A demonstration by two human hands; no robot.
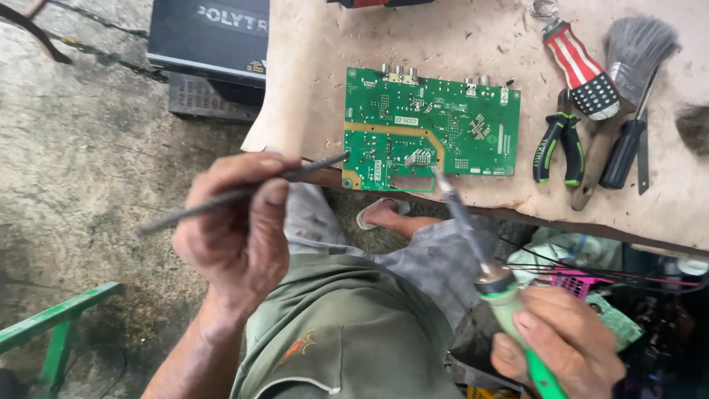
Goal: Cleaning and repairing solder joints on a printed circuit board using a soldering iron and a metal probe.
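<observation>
Circuit board (432, 129) just beyond both hands

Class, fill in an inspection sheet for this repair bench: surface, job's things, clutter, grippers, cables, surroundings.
Surface: worn tan board, stained.
Job's things: green circuit board flat at the near edge; soldering iron, tip at the board's lower edge; thin dark rod, tip near the board's left corner.
Clutter: pliers, striped-handle screwdriver, black screwdriver, brush.
Grippers: left hand pinches the rod; right hand grips the iron's green handle.
Cables: thin wires under the bench.
Surroundings: concrete floor, black box, green frame.
</observation>
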